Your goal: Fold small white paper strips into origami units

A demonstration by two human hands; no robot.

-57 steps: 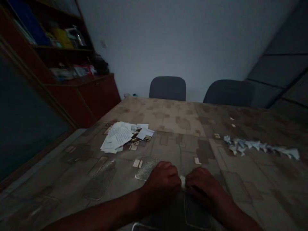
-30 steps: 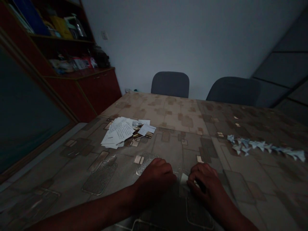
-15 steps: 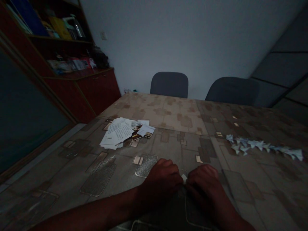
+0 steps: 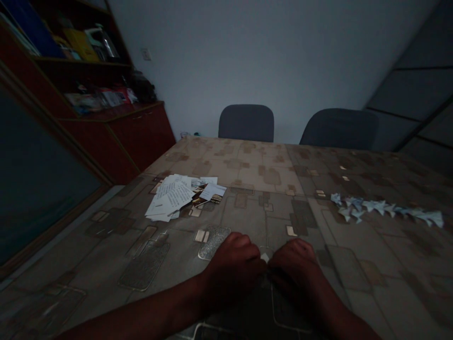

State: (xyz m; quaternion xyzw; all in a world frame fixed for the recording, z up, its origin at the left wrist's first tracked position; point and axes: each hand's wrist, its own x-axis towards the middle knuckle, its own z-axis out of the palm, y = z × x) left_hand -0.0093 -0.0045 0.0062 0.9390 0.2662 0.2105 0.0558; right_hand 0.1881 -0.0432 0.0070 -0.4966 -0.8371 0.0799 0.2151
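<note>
Close together near the table's front edge, my left hand [image 4: 238, 260] and my right hand [image 4: 295, 264] are both closed, with fingers curled inward. Between them shows the tip of a small white piece of paper [image 4: 265, 257], pinched by both hands; the rest of it is hidden behind the fingers. To the right lies a row of several small folded paper pieces [image 4: 378, 207], pale with pointed ends. Beyond my left hand, a spread pile of printed paper sheets and cards [image 4: 173, 196] rests on the table.
A patterned cloth covers the table [image 4: 244, 165]. Two grey chairs, one in the middle [image 4: 246, 123] and one on the right [image 4: 339, 127], stand at its far side by the wall. A red cabinet [image 4: 141, 137] with loaded shelves is at the left.
My hands have drawn slightly closer together, so less of the white paper shows between them. The whole view has shifted a little.
</note>
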